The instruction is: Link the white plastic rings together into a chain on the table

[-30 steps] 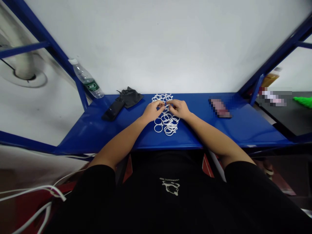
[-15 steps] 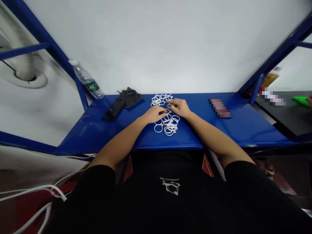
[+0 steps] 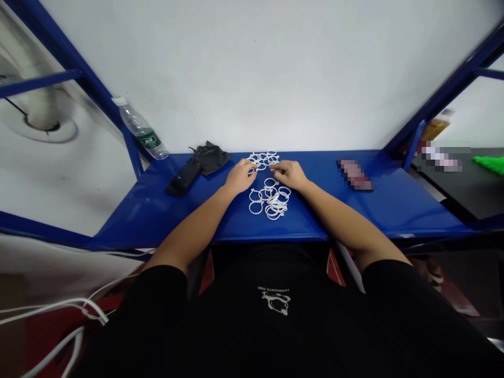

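Observation:
White plastic rings, each with a small eyelet, lie in two groups on the blue table. My left hand (image 3: 238, 177) is at the left side of the far rings (image 3: 260, 159), with thumb and index finger closed on the edge of one white ring. On the other side, my right hand (image 3: 291, 174) has its fingers curled together, and a white ring shows partly at the fingertips. Below both hands lies the near group of rings (image 3: 276, 203), some overlapping in a heap. One single ring (image 3: 270, 182) sits at the top of that group.
On the left of the blue table (image 3: 149, 220) lie a black phone (image 3: 183, 177) and a crumpled black bag (image 3: 212, 157). A clear plastic bottle (image 3: 144, 131) leans by the blue frame. A blurred pinkish object (image 3: 355, 175) lies to the right. A wall stands behind.
My left hand has moved away and to the left, from the near rings to the far ones. A ring now lies uncovered where it was. My right hand has hardly moved.

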The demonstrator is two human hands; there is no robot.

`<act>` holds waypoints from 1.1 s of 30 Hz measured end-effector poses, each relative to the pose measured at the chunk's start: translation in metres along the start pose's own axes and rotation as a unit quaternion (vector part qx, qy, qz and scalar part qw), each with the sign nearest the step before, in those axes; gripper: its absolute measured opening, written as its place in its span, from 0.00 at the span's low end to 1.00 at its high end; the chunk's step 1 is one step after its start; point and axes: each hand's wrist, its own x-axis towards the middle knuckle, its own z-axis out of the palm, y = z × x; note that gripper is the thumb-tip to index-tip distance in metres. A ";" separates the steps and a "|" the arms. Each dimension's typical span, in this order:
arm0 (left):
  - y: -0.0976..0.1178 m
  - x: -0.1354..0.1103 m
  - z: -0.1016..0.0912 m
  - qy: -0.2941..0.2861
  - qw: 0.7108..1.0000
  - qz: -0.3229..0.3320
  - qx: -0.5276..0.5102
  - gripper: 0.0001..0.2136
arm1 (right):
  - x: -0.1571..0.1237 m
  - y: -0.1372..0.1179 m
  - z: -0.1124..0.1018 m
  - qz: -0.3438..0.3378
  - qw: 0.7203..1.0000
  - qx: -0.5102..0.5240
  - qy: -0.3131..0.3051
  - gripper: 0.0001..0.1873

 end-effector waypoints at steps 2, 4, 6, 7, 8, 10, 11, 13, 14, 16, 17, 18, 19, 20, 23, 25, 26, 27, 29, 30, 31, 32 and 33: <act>-0.008 0.002 0.001 0.012 0.999 -0.032 0.019 0.15 | 0.000 0.000 -0.001 -0.002 1.000 0.002 -0.008 0.20; -0.014 0.003 0.002 0.009 0.998 -0.053 0.031 0.16 | 0.000 0.000 -0.001 -0.003 1.000 0.005 -0.011 0.20; -0.018 0.005 0.004 0.001 0.997 -0.065 0.040 0.17 | 0.001 0.000 -0.001 0.000 1.000 0.009 -0.008 0.18; -0.018 0.005 0.004 -0.004 0.997 -0.067 0.045 0.16 | 0.000 -0.001 -0.001 0.002 1.000 0.012 -0.007 0.18; -0.019 0.006 0.005 -0.008 0.996 -0.068 0.050 0.16 | 0.000 -0.001 0.000 0.003 1.000 0.014 -0.007 0.17; -0.018 0.006 0.004 -0.015 0.996 -0.064 0.060 0.13 | 0.000 -0.002 0.000 0.003 1.000 0.018 -0.009 0.15; -0.018 0.006 0.004 -0.018 0.996 -0.061 0.063 0.11 | 0.000 -0.002 0.001 0.003 1.000 0.019 -0.009 0.15; -0.017 0.007 0.003 -0.021 0.996 -0.056 0.067 0.09 | 0.000 -0.001 0.001 0.002 1.000 0.016 -0.007 0.14; -0.017 0.007 0.003 -0.022 0.996 -0.054 0.068 0.09 | 0.001 0.000 0.001 0.001 1.000 0.013 -0.003 0.14; -0.017 0.007 0.004 -0.023 0.996 -0.051 0.068 0.09 | 0.001 0.001 0.001 -0.002 1.000 0.011 0.007 0.14; -0.017 0.007 0.004 -0.024 0.996 -0.050 0.068 0.09 | 0.001 0.002 0.001 -0.003 1.000 0.010 0.010 0.13; -0.018 0.007 0.004 -0.026 0.996 -0.049 0.068 0.10 | 0.001 0.003 0.001 -0.003 1.000 0.009 0.013 0.13; -0.019 0.008 0.004 -0.029 0.996 -0.048 0.069 0.11 | 0.002 0.004 0.001 -0.002 1.000 0.008 0.014 0.13; -0.019 0.008 0.005 -0.031 0.996 -0.047 0.070 0.12 | 0.002 0.005 0.001 -0.001 1.000 0.007 0.014 0.12; -0.022 0.009 0.005 -0.039 0.995 -0.048 0.078 0.17 | 0.002 0.005 0.000 0.002 1.000 0.008 0.010 0.11; -0.023 0.010 0.006 -0.047 0.994 -0.046 0.088 0.20 | 0.002 0.003 -0.001 0.002 1.000 0.011 0.003 0.10; -0.023 0.010 0.006 -0.051 0.993 -0.045 0.093 0.21 | 0.002 0.002 -0.001 0.002 1.000 0.011 -0.003 0.10; -0.024 0.011 0.006 -0.054 0.993 -0.043 0.096 0.21 | 0.002 0.002 -0.002 0.002 1.000 0.010 -0.009 0.10; -0.024 0.011 0.006 -0.053 0.993 -0.039 0.095 0.21 | 0.001 0.000 -0.003 0.001 1.000 0.005 -0.019 0.10; -0.025 0.012 0.006 -0.050 0.994 -0.038 0.091 0.21 | 0.002 -0.001 -0.004 0.001 1.000 0.002 -0.023 0.11; -0.025 0.012 0.005 -0.046 0.995 -0.038 0.086 0.20 | 0.002 -0.001 -0.005 0.000 1.000 -0.002 -0.028 0.11; -0.026 0.012 0.005 -0.040 0.995 -0.038 0.080 0.19 | 0.002 -0.001 -0.005 -0.002 0.999 -0.005 -0.033 0.12; -0.026 0.012 0.005 -0.034 0.996 -0.038 0.075 0.18 | 0.002 -0.001 -0.006 -0.005 0.999 -0.006 -0.040 0.12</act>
